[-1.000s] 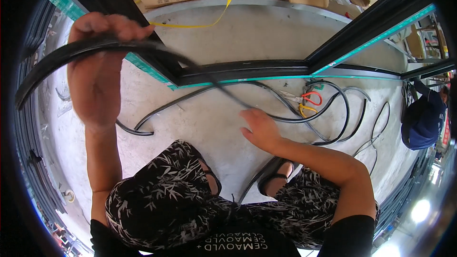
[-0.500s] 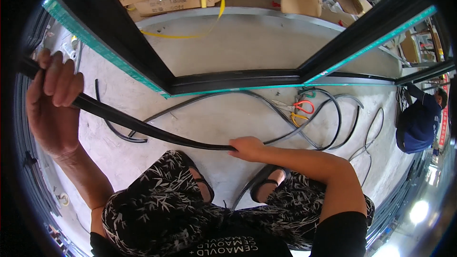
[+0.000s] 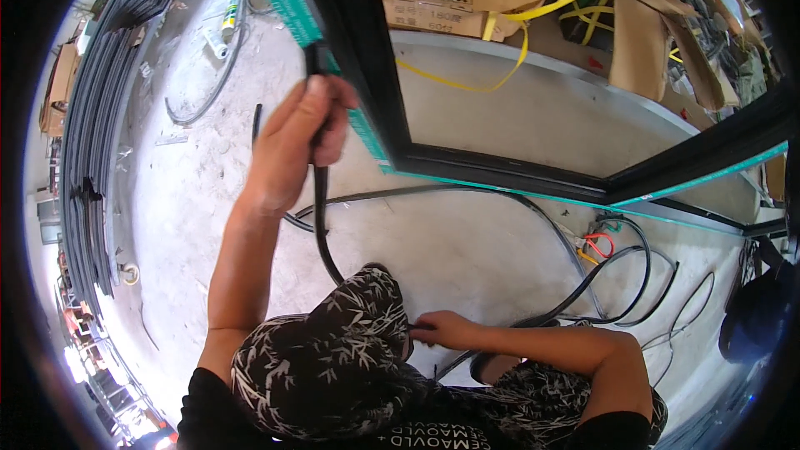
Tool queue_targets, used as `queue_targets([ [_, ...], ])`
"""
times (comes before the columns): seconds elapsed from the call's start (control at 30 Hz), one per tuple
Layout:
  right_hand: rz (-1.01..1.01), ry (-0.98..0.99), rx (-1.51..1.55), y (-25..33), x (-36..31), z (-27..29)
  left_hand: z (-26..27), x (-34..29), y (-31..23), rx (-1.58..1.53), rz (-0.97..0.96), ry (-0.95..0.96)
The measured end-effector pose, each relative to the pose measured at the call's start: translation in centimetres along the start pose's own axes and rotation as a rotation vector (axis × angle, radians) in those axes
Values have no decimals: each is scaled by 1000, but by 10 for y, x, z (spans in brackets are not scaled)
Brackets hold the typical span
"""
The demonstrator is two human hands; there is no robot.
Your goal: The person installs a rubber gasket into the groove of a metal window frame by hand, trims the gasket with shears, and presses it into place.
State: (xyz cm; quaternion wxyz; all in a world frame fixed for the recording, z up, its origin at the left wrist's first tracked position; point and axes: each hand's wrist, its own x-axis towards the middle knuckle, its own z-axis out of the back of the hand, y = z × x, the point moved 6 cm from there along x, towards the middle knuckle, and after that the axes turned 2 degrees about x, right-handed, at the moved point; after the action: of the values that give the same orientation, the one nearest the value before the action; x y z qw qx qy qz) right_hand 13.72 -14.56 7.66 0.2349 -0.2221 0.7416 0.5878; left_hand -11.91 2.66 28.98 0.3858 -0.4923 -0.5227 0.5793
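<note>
The left hand point(image 3: 304, 121) is looking slightly blurred and is covering part of the black strip point(image 3: 322, 225), while the patterned trousers point(image 3: 333, 367) are hiding the strip's run toward the right hand point(image 3: 446, 330). The top edge is cutting off the black frame point(image 3: 517, 172) and the cardboard box point(image 3: 467, 0). The dark rim is swallowing part of a co-worker point(image 3: 762, 308), and the red handle point(image 3: 612, 244) is showing too small for its tool to be told.

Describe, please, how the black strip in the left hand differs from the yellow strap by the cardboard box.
The strip is black, the strap bright yellow. The strip is gripped in the left hand, while the strap has no hand on it. Both are long, narrow and bent.
</note>
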Motion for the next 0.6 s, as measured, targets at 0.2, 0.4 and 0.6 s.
queue_targets([
  [0.2, 148, -785, -1039, -14, -37, 162, -47, -15, 72, 27, 398, 338],
  [0.4, -454, -881, -1177, -91, -172, 265, -71, -26, 97, 255, 388, 417],
  [0.6, -388, -1046, -1392, -124, -187, 247, -93, -22, 92, 156, 365, 579],
])
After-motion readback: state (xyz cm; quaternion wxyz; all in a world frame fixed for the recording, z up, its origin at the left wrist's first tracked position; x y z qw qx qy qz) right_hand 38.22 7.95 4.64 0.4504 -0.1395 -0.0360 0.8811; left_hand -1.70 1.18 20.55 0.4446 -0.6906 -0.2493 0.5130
